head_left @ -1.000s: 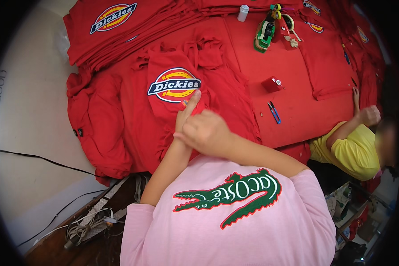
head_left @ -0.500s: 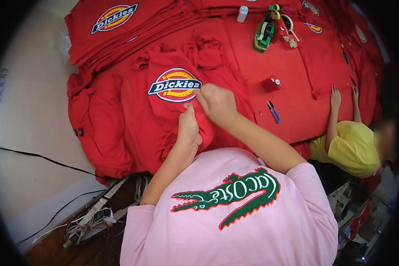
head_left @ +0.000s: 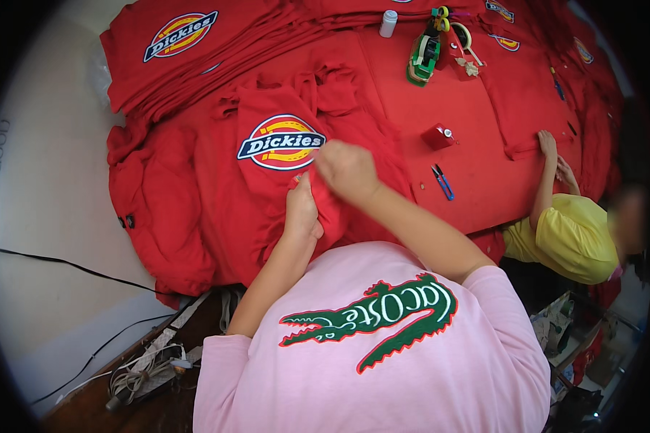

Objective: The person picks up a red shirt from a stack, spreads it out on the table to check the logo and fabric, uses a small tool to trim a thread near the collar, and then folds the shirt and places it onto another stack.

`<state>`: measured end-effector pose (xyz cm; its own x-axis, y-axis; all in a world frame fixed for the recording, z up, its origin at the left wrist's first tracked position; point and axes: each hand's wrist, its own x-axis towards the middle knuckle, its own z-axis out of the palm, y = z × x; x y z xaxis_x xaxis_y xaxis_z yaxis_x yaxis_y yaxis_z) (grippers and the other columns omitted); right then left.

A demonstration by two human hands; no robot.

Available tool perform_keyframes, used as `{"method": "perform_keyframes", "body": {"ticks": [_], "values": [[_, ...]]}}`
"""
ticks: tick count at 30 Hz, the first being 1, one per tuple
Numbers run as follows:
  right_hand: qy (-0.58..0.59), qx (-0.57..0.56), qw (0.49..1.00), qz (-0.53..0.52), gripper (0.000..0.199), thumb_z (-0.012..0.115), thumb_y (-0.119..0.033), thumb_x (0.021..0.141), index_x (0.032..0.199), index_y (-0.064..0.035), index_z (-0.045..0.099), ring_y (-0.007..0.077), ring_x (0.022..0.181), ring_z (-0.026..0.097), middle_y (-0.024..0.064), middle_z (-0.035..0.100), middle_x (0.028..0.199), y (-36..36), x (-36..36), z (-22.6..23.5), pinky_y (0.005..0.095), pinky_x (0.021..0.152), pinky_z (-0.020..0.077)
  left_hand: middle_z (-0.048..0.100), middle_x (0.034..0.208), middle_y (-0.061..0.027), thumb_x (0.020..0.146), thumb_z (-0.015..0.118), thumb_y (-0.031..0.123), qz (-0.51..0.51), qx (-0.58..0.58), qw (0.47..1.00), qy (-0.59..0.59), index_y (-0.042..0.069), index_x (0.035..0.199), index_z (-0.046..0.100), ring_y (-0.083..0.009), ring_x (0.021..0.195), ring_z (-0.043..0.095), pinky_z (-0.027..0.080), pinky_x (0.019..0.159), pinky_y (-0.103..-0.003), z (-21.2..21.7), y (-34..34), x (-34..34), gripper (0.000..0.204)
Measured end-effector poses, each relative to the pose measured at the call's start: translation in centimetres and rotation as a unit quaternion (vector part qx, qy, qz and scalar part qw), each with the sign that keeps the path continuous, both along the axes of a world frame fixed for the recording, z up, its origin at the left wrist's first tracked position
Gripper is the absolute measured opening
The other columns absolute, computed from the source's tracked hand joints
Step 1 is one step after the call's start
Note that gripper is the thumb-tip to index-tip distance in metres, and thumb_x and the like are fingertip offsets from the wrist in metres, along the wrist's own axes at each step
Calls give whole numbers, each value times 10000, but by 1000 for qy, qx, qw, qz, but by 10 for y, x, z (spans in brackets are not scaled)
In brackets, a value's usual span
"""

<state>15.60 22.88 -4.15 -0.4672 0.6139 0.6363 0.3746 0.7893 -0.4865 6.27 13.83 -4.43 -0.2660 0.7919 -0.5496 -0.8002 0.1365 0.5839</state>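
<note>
A red garment (head_left: 256,198) lies bunched in front of me, with an oval blue, yellow and white emblem (head_left: 280,142) facing up. My left hand (head_left: 302,211) is closed on its fabric just below the emblem, thumb uppermost. Beside the emblem's right end, my right hand (head_left: 345,170) is closed in a fist-like pinch over the cloth, slightly blurred. Whatever its fingertips hold is hidden or too small to name. Blue-handled thread snips (head_left: 443,182) lie to the right of my hands on the red table cover (head_left: 484,191).
Folded red garments (head_left: 245,43) are stacked at the back left. Green (head_left: 422,59) and red (head_left: 461,49) tape dispensers, a white bottle (head_left: 388,23) and a small red container (head_left: 438,136) stand behind the snips. At the right, a person in yellow (head_left: 578,238) handles red cloth.
My right hand has shifted slightly left and down by the emblem; my left hand keeps its hold. The other person's hands have drawn closer together. The whole view has shifted a little.
</note>
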Motion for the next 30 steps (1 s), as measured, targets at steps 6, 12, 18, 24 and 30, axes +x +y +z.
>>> {"method": "perform_keyframes", "body": {"ticks": [6, 12, 18, 24, 30], "values": [[-2, 22, 988, 152, 225, 711, -200, 916, 767, -90, 582, 300, 580, 596, 110, 539, 690, -58, 6, 27, 413, 533, 486, 716, 1067, -59, 980, 680, 284, -20, -114, 990, 82, 38, 1131, 689, -158, 916, 677, 551, 821, -314, 1, 10, -24, 288], [157, -581, 794, 85, 451, 616, -381, 1064, 777, -39, 681, 29, 683, 489, -84, 594, 741, 44, 29, 4, 238, 654, 442, 683, 1284, -121, 1041, 609, 288, -45, 91, 992, -69, 26, 1324, 590, -234, 1192, 666, 541, 1057, -407, 45, -5, -28, 386], [177, -617, 762, 86, 408, 653, -366, 1041, 770, -62, 675, 32, 716, 532, -64, 627, 745, 42, 29, 36, 239, 683, 446, 671, 1289, -77, 1021, 671, 280, -39, 68, 995, 64, 39, 1338, 592, -188, 1168, 654, 537, 1024, -364, 48, -8, -33, 405], [-44, 97, 990, 88, 273, 795, -311, 853, 743, -113, 643, 272, 564, 611, 80, 592, 634, -39, -2, 55, 383, 520, 475, 676, 1211, -25, 1042, 636, 336, -73, 100, 985, 120, 33, 1362, 605, -120, 1065, 639, 506, 940, -286, -30, -7, -16, 441], [-48, -121, 991, -45, 179, 740, -215, 852, 1012, -166, 677, 251, 494, 619, 48, 605, 610, 17, 1, 33, 406, 442, 450, 677, 1145, -52, 1071, 537, 288, -29, -10, 1000, 9, 33, 1370, 594, -144, 1029, 656, 537, 856, -313, 29, 13, 14, 397]]}}
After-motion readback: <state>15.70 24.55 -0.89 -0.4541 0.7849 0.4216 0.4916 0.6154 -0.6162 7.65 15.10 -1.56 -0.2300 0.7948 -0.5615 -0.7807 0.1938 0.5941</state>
